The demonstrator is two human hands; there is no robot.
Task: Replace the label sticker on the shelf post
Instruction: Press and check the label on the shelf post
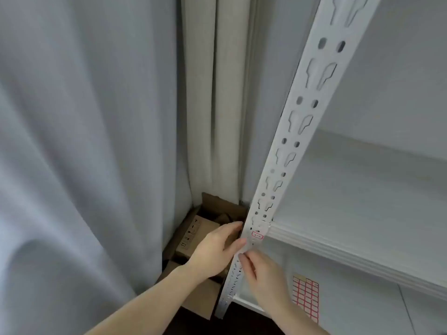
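Note:
A white perforated metal shelf post (300, 122) runs diagonally from the top right down to the floor. A small red-bordered label sticker (257, 235) is stuck on its face, level with a shelf edge. My left hand (215, 247) grips the post's left edge just beside and below the sticker, thumb on the front. My right hand (261, 274) is on the post a little below the sticker, fingertips touching the metal; whether it pinches anything is hidden. A sheet of red-bordered blank stickers (306, 298) lies on the lower shelf.
White shelf boards (362, 247) extend to the right of the post. Grey curtains (84, 141) hang on the left. Open cardboard boxes (193, 235) sit on the floor in the corner behind the post.

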